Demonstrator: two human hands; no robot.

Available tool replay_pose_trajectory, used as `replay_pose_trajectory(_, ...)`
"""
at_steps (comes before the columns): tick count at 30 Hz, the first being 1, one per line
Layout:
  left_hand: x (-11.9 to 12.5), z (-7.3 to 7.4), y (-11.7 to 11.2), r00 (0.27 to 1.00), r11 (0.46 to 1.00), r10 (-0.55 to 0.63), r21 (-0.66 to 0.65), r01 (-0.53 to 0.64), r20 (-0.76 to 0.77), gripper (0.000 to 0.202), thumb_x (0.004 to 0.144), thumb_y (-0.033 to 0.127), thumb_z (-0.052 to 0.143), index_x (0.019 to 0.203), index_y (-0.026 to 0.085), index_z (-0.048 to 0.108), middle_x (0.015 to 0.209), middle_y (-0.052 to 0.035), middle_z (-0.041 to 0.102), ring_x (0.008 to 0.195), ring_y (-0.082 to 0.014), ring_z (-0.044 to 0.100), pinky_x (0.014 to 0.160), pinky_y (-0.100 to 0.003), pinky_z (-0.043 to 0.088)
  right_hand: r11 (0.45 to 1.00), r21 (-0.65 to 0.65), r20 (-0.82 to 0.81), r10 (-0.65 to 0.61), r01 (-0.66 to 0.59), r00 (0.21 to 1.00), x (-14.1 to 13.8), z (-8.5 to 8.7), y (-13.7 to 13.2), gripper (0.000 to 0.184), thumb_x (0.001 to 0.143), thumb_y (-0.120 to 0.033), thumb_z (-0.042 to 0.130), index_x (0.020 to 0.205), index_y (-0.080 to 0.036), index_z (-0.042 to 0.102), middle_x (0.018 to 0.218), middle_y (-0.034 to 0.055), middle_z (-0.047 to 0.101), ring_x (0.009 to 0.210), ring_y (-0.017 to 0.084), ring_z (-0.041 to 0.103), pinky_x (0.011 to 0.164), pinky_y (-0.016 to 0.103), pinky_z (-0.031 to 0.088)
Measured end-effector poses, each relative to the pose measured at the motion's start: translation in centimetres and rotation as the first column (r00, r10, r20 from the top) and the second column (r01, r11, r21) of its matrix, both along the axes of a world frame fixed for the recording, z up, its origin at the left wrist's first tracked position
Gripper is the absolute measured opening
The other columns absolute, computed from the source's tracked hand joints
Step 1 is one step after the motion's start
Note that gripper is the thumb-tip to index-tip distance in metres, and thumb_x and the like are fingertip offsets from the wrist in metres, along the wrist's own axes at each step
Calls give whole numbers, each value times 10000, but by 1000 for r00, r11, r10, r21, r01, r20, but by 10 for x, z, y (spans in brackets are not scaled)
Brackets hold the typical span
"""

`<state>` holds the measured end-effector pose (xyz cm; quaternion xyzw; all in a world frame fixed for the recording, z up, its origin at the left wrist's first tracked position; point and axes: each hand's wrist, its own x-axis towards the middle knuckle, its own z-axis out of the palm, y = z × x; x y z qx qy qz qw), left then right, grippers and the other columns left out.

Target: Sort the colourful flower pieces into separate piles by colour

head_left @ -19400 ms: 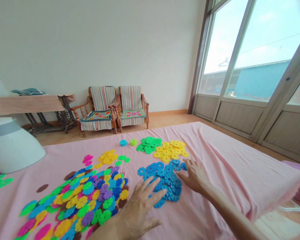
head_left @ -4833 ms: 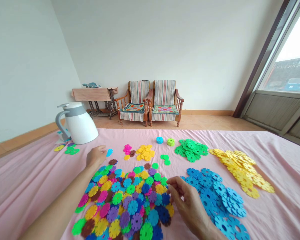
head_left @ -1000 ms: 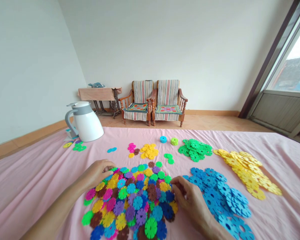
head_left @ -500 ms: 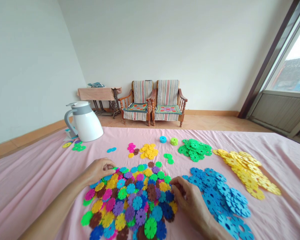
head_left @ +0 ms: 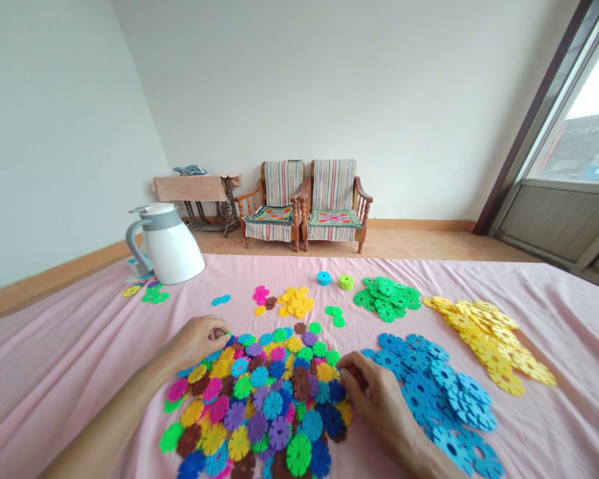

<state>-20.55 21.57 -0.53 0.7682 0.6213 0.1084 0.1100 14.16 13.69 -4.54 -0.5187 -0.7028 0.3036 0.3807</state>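
A heap of mixed-colour plastic snowflake discs lies in front of me on the pink cloth. At its far left edge rests my left hand, fingers curled inward and closed, fingertips at a dark blue disc; whether anything is inside cannot be seen. My right hand is at the heap's right edge, fingers loosely bent, thumb and forefinger apart, with no disc visible between them. Just beyond it spreads a pile of larger blue discs. Yellow discs and green discs form piles further right.
Small groups of yellow discs, pink discs and green discs lie behind the heap. A blue stack and a lime stack stand near the far edge. At left is a white jug. Two wooden armchairs stand beyond.
The view has shifted slightly. My left fingers look a little more curled at the heap's edge; my right hand stays nearly in place. The piles look unchanged.
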Motion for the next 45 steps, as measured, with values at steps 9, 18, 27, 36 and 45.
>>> replay_pose_trajectory(9,21,11,2,997,996,61,69,-64,40,242,779,274,389,704,176,597,554,28,527,540,-131,503,526,-209,332,1000,15,9,2,-3,1000,0,0,1,162,888,-263,421,832,-197,557,600,-40,504,543,120,476,511,215,326)
replay_pose_trajectory(18,143,-9,31,899,974,-168,-72,215,405,254,737,219,471,829,137,692,624,11,606,556,-113,544,491,-182,367,998,62,4,-8,8,1000,-1,6,-2,164,881,-218,422,816,-192,571,611,-34,539,550,117,490,524,204,335)
replay_pose_trajectory(27,166,-17,55,934,984,-179,35,177,310,270,768,179,464,900,170,700,687,-13,664,578,-138,589,594,-239,419,998,57,17,-10,9,1000,-2,5,-2,157,893,-216,417,825,-191,556,619,-40,521,561,117,476,541,214,321)
replay_pose_trajectory(36,161,-16,32,928,942,-331,110,316,170,112,690,135,563,685,187,662,701,-8,578,737,-162,540,675,-240,372,999,52,20,-9,8,1000,-2,7,-2,156,887,-207,426,814,-191,562,631,-35,550,578,120,500,550,217,328)
replay_pose_trajectory(45,142,-5,17,945,951,-309,1,311,108,141,684,108,547,661,190,659,631,18,624,612,-126,574,572,-189,400,997,72,15,0,-1,1000,-3,6,-3,164,890,-214,419,824,-190,566,623,-33,549,561,118,496,532,219,323)
